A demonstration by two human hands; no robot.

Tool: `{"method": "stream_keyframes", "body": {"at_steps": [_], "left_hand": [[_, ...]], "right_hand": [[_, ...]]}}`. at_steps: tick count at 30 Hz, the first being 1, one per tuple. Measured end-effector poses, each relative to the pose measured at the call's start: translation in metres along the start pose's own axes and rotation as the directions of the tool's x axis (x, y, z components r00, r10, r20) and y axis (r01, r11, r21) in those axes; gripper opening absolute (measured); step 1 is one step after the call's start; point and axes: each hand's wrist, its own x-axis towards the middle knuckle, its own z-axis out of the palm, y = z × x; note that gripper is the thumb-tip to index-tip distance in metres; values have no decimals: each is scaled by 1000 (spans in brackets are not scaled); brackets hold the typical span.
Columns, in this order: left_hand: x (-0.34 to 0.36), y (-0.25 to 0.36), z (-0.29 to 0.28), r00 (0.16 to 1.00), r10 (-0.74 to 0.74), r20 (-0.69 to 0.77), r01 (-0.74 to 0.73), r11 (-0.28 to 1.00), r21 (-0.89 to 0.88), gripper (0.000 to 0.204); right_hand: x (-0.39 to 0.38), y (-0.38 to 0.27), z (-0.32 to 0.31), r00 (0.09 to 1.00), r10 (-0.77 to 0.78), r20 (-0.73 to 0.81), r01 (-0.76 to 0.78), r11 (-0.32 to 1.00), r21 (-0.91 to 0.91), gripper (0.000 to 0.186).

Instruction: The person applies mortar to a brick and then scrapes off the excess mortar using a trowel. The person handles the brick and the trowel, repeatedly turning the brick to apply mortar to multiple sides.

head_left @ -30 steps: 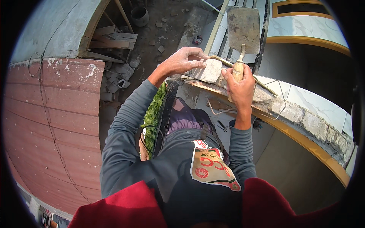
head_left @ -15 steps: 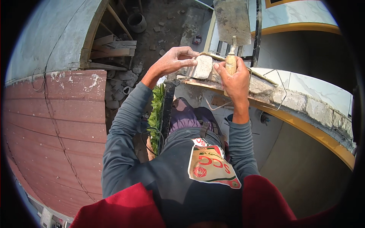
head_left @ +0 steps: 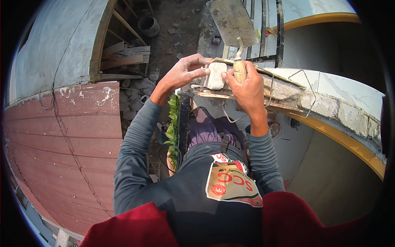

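A small whitish block piece (head_left: 215,76) with rounded corners sits on top of a narrow masonry wall. My left hand (head_left: 184,75) grips its left side, thumb on the near side and fingers at the far corner. Wrapped round the wooden handle of a trowel (head_left: 233,21), my right hand (head_left: 249,88) has its thumb tip against the block's right edge. The trowel's broad, mortar-stained blade points away from me, tilted up to the left. What lies under the block is hidden.
Bent wire rods (head_left: 310,96) stick out around the wall (head_left: 319,103), which runs right above a yellow arched edge (head_left: 349,142). Black metal bars (head_left: 279,37) stand beyond. Left are green leaves (head_left: 173,127), a reddish metal roof (head_left: 61,148), planks (head_left: 123,59) and a bucket (head_left: 149,26).
The trowel blade has swung leftward, and my right hand has shifted slightly left and down with it. My left hand keeps its place at the block.
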Motion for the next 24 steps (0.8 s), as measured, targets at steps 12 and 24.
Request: {"method": "stream_keyframes", "body": {"at_steps": [12,24], "left_hand": [[6,-3,-7,996,14,91,-18,999,42,33],[-8,17,17,998,-37,-51,43,993,106,56]], "right_hand": [[5,-6,1,994,74,82,-73,997,-24,38],[-4,0,-9,991,129,25,-131,988,81,34]]}}
